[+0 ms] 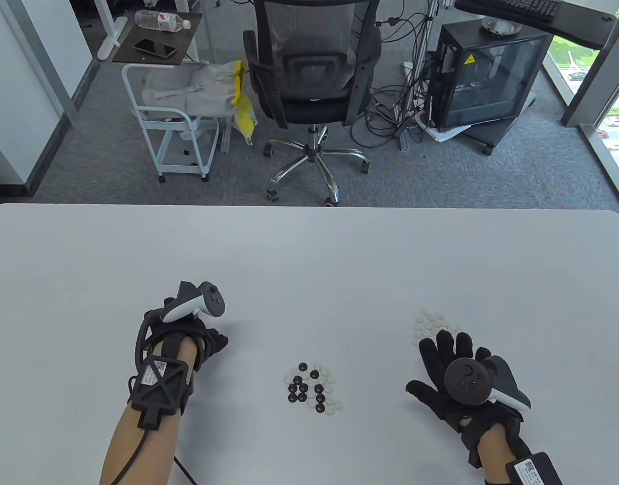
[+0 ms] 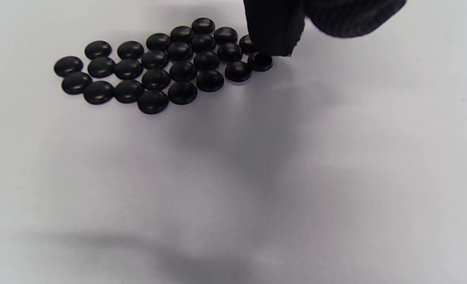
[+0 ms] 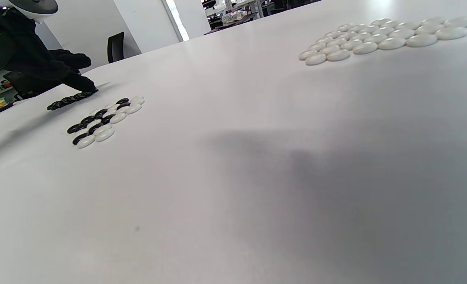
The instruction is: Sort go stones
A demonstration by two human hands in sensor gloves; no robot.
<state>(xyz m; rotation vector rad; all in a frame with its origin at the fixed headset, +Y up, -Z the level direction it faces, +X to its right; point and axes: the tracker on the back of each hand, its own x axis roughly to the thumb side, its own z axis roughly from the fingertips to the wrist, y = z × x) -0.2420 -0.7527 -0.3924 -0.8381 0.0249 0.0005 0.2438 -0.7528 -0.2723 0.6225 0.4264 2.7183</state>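
Note:
A mixed cluster of black and white Go stones lies at the table's middle front, also seen as the mixed cluster. Sorted white stones lie just beyond my right hand, which rests flat with fingers spread and holds nothing. My left hand hangs over the sorted black stones, which it hides in the table view. One left fingertip touches the black stone at the group's right edge; that stone lies on the table.
The white table stretches wide beyond the stones. Past its far edge stand an office chair, a small white cart and a black computer case.

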